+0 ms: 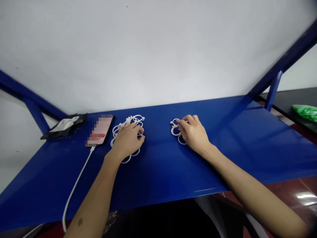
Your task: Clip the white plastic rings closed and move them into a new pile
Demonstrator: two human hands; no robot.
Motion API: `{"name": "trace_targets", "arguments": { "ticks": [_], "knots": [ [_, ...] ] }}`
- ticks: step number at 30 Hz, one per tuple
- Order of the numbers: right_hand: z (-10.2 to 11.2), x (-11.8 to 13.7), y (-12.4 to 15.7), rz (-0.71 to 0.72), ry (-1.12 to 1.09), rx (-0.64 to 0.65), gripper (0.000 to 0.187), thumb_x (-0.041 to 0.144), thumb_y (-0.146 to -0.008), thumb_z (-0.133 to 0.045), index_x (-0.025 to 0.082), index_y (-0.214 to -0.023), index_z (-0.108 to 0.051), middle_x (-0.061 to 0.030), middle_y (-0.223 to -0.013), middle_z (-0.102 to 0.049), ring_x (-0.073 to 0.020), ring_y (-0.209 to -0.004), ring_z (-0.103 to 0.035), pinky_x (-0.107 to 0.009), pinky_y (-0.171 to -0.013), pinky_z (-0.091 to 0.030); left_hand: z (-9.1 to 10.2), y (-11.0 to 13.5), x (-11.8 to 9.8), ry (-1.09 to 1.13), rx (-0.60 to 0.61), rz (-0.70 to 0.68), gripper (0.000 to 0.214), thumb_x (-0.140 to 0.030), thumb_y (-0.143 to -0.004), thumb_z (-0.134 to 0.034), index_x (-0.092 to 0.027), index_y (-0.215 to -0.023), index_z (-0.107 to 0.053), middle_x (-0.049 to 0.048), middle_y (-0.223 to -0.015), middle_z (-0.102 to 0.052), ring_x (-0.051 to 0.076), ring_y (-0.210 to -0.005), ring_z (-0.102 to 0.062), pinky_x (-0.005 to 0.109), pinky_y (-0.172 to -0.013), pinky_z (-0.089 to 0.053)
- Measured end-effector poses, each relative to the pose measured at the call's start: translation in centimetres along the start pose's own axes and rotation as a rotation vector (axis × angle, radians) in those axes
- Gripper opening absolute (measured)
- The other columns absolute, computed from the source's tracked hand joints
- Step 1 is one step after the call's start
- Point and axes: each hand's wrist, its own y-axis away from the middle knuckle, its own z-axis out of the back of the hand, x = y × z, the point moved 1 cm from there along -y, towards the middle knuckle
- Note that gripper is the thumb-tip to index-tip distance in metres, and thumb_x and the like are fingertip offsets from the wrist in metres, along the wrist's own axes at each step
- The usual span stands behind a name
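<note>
My left hand rests palm down over a pile of thin white rings, its fingers loosely bent and a gap showing between thumb and forefinger. The rings stick out around it on the far, left and near sides; those under the palm are hidden. Further right, my right hand is over a smaller group of similar white rings. Its fingers are bent down with the tips on a ring at the group's far edge. Part of this group is covered by the fingers.
A phone lies left of the larger pile, with a white cable running off the blue table's near edge. Behind it at the left is a black packet with a white label. A green bag lies on a dark surface far right.
</note>
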Motion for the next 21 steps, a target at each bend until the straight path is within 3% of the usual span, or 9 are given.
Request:
{"name": "trace_targets", "arguments": {
  "ticks": [7,12,16,21],
  "knots": [
    [-0.1,2.0,0.5,0.096,-0.120,0.079,0.027,0.026,-0.101,-0.049,0.015,-0.106,-0.073,-0.0136,-0.098,-0.066,-0.0262,-0.087,-0.051,-0.047,-0.087,-0.049,-0.5,0.1,-1.3,-0.029,0.005,-0.009,0.005,-0.023,-0.085,-0.061,-0.024,-0.088,-0.065,0.0064,-0.088,-0.072,0.032,-0.098,-0.057,0.047,-0.089,-0.037],
    [-0.3,2.5,0.7,0.115,-0.210,0.129,0.025,0.027,-0.101,-0.050,0.017,-0.104,-0.072,-0.0110,-0.095,-0.067,-0.0252,-0.086,-0.052,-0.046,-0.086,-0.049,-0.4,0.2,-2.5,0.099,-0.035,-0.039,0.005,-0.024,-0.088,-0.061,-0.023,-0.090,-0.066,0.0047,-0.091,-0.073,0.029,-0.098,-0.058,0.046,-0.091,-0.036],
    [-0.2,2.7,0.8,0.100,-0.284,0.152,0.025,0.027,-0.101,-0.049,0.016,-0.105,-0.072,-0.0112,-0.098,-0.067,-0.0248,-0.087,-0.052,-0.045,-0.087,-0.049,0.3,0.3,-3.5,0.371,-0.104,0.013,0.008,-0.027,-0.088,-0.062,-0.023,-0.091,-0.068,0.0026,-0.088,-0.072,0.023,-0.089,-0.059,0.040,-0.087,-0.041],
    [0.1,3.9,1.0,0.075,-0.461,0.168,0.024,0.033,-0.100,-0.054,0.019,-0.114,-0.067,-0.0101,-0.100,-0.068,-0.0251,-0.094,-0.057,-0.045,-0.087,-0.050,0.4,0.6,-4.1,0.869,-0.040,0.245,0.020,-0.041,-0.085,-0.068,-0.023,-0.092,-0.072,0.0009,-0.085,-0.069,0.014,-0.073,-0.057,0.028,-0.069,-0.045]
  ]
}}
